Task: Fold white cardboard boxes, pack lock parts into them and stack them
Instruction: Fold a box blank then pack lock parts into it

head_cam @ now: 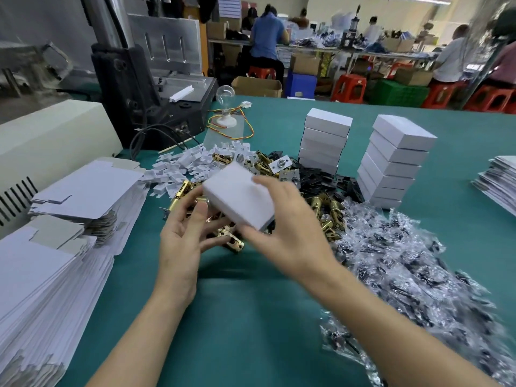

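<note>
The box [240,198] is a closed, plain white cardboard carton, flat and oblong with crisp edges, tilted and held above the green table [251,317] over a heap of brass latches [326,212]. The right hand [284,227] grips it from the near right, fingers [272,184] curled over its top; motion blurs them. The left hand [184,233] lies palm up at the box's left end, fingers loosely spread, thumb [199,212] against the lower left corner. Two stacks [393,160] of similar closed boxes stand beyond, well apart from it. Flat blanks [55,247] are piled at left, and clear bags [405,263] at right.
</note>
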